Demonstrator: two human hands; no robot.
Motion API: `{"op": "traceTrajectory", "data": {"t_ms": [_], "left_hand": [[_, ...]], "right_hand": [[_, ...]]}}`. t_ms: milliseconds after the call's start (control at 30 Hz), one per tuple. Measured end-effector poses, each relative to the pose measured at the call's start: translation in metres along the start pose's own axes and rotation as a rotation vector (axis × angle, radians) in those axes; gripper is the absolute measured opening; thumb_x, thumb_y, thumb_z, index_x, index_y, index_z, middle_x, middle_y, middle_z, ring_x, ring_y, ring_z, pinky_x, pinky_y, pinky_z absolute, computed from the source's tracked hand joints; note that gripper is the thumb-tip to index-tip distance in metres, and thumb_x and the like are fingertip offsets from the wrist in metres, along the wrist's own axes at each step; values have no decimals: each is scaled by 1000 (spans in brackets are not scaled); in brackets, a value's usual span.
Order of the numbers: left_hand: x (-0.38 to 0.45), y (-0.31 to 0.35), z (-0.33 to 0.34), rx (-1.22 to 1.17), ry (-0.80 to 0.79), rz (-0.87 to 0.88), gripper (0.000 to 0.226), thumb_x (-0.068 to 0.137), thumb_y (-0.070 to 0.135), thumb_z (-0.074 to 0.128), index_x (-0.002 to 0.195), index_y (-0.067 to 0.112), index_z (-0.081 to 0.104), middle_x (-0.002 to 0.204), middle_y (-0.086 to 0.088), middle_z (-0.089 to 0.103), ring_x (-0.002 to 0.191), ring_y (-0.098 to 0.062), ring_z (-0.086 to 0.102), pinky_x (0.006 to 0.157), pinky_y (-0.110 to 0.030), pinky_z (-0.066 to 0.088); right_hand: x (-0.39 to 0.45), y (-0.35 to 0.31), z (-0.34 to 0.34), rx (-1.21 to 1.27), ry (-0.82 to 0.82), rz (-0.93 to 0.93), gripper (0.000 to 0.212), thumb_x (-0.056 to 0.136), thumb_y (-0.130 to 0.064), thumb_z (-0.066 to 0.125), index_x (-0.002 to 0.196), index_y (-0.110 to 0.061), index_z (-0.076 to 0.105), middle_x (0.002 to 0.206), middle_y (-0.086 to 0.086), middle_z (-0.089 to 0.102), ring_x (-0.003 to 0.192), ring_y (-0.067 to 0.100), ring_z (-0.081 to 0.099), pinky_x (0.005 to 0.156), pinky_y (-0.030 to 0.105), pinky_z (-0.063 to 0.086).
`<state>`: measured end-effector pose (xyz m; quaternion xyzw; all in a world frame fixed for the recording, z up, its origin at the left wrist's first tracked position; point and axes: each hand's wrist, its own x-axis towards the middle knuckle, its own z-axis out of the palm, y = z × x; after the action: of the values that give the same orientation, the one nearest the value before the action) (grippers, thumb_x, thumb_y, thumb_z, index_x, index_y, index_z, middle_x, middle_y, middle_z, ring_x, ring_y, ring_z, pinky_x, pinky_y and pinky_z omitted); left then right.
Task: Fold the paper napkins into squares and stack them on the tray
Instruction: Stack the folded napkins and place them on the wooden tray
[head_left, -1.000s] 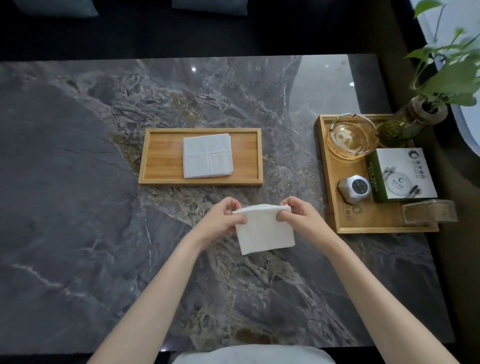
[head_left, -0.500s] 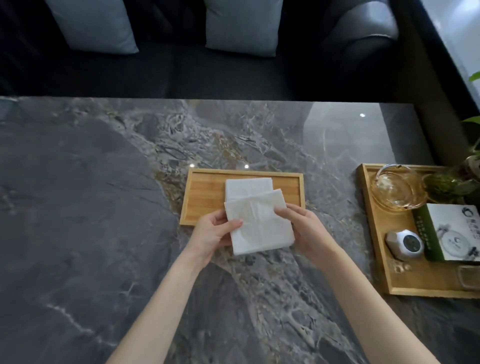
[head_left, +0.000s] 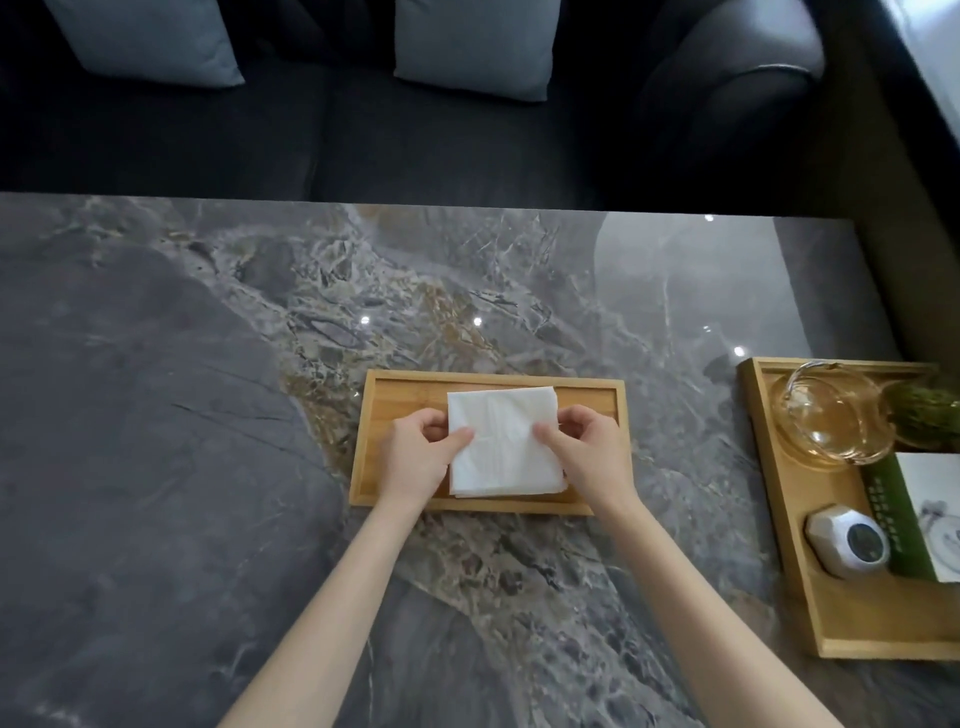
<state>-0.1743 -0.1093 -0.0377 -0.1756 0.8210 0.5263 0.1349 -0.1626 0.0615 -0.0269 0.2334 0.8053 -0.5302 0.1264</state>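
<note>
A home living room or lounge: a dark upholstered sofa (head_left: 467, 130) with pale cushions (head_left: 475, 44) runs along the far side of a low, polished marble desk (head_left: 156, 415), and right of the grips a wooden tray (head_left: 769, 467) carries glass teaware (head_left: 826, 415) and a tea box (head_left: 919, 519).

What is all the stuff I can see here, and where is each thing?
table: one, grey marble, fills the view
tray: one, light wood, centre of table
napkins: white folded stack, count unclear, on that tray
second tray: one, light wood, right edge of table
glass bowl: one, clear, far end of second tray
box: one, green and white, partly cut off, on second tray
small device: one, silver with dark round face, on second tray
sofa: one, dark, behind table
cushions: two, pale blue, on sofa
left hand: holding napkins' left edge
right hand: holding napkins' right edge
</note>
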Motion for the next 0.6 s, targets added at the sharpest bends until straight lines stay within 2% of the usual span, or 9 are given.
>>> {"op": "traceTrajectory", "data": {"t_ms": [100, 200, 267, 433, 600], "left_hand": [[0, -2, 3, 73, -6, 34, 12, 76, 21, 71, 81, 13, 64, 75, 5, 64, 71, -11, 59, 60, -22, 46], [-1, -5, 3, 94, -13, 53, 17, 76, 25, 70, 85, 11, 66, 83, -2, 69, 77, -16, 63, 68, -32, 51], [-2, -4, 3, 83, -8, 64, 17, 78, 27, 68, 85, 11, 67, 84, -4, 69, 78, -18, 63, 70, -34, 51], [-5, -1, 3, 50, -64, 48, 18, 83, 28, 63, 93, 14, 69, 89, 3, 69, 84, -12, 62, 67, -18, 45], [-5, 0, 5, 100, 12, 57, 17, 82, 23, 64, 92, 10, 69, 85, 1, 67, 79, -12, 61, 65, -18, 46]], "right_hand": [[1, 4, 1, -42, 33, -30, 12, 81, -20, 62, 80, -8, 65, 79, 9, 68, 71, 22, 60, 56, 28, 40], [1, 6, 3, -43, 45, -35, 14, 81, -20, 61, 80, -6, 64, 80, 11, 67, 72, 25, 60, 59, 30, 41], [1, 6, 2, -7, 42, -21, 17, 82, -19, 60, 80, -3, 62, 78, 11, 65, 68, 21, 54, 59, 31, 39], [2, 7, 0, 51, 40, 28, 20, 85, -20, 55, 80, 0, 58, 72, 4, 54, 66, 16, 44, 59, 30, 33], [3, 9, 0, -13, 38, -31, 21, 85, -22, 57, 78, -2, 59, 72, 6, 57, 65, 16, 46, 59, 31, 35]]}}
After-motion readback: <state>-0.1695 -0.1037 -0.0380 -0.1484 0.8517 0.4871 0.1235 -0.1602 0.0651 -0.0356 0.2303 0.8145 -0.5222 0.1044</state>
